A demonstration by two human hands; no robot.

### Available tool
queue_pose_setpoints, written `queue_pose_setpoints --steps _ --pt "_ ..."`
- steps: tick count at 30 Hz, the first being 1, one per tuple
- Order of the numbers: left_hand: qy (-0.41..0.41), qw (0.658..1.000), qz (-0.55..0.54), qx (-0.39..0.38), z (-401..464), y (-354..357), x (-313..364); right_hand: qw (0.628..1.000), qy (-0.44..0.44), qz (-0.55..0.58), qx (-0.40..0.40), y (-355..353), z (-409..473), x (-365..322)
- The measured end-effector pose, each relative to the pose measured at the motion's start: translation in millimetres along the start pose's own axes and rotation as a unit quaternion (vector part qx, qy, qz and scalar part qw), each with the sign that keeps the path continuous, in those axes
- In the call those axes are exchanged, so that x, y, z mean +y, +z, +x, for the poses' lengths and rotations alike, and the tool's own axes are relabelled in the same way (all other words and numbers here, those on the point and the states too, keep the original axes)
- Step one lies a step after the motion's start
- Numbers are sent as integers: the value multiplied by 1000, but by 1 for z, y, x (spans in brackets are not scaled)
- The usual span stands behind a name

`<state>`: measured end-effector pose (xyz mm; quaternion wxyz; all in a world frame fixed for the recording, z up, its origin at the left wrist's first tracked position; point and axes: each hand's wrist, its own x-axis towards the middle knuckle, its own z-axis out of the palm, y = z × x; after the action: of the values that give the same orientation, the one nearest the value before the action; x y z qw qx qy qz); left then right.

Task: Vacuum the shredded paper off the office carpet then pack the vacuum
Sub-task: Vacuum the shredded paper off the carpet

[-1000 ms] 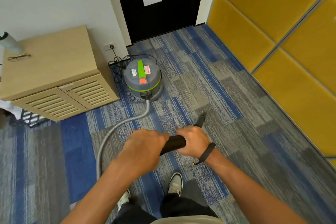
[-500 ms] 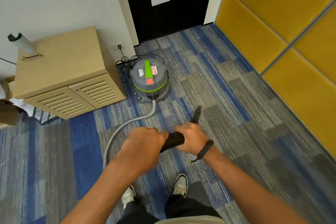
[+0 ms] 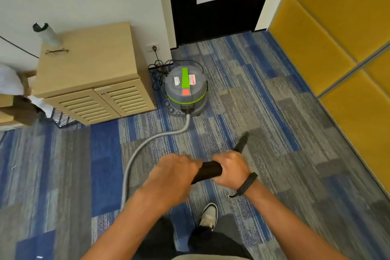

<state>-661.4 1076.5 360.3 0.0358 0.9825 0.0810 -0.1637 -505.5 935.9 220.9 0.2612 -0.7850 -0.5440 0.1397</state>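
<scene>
Gripping: both hands hold the black wand (image 3: 211, 171) at waist height; the left hand (image 3: 175, 177) has its fingers curled over the rear of the tube, and the right hand (image 3: 231, 170) is wrapped round it further forward.
Nozzle: the tip (image 3: 242, 140) points down and away toward grey carpet (image 3: 295, 154); whether it touches the pile cannot be told.
Vacuum: the grey and green canister (image 3: 185, 91) stands on the floor just beside the wooden cabinet (image 3: 90, 74), in front of the dark door (image 3: 221, 17).
Hose: the silver hose (image 3: 145, 145) leaves the canister base, curves left and runs back toward the person's left side.
Paper: no shredded paper is plainly visible on the carpet from here, so the pick-up looks largely done, though small scraps could hide in the pattern.
Risk, hose: it loops close to the shoe (image 3: 207, 215); a step forward or left could catch it and jerk the wand or tip the canister.
Risk, cord: the black power cord (image 3: 159, 69) lies in a tangle between the wall socket (image 3: 153, 48) and the canister; pulling the canister away by the hose could strain the plug.
Risk, packing: coiling the hose with the machine plugged in invites a snag.
</scene>
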Motion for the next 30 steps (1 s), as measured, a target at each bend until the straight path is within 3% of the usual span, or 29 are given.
queue_pose_setpoints --steps 13,30 --pt "-144 988 34 -43 3 16 -74 992 -95 2 -80 50 128 -23" --pt "-60 996 35 -57 -88 -37 -178 997 -64 42 -24 79 154 -148"
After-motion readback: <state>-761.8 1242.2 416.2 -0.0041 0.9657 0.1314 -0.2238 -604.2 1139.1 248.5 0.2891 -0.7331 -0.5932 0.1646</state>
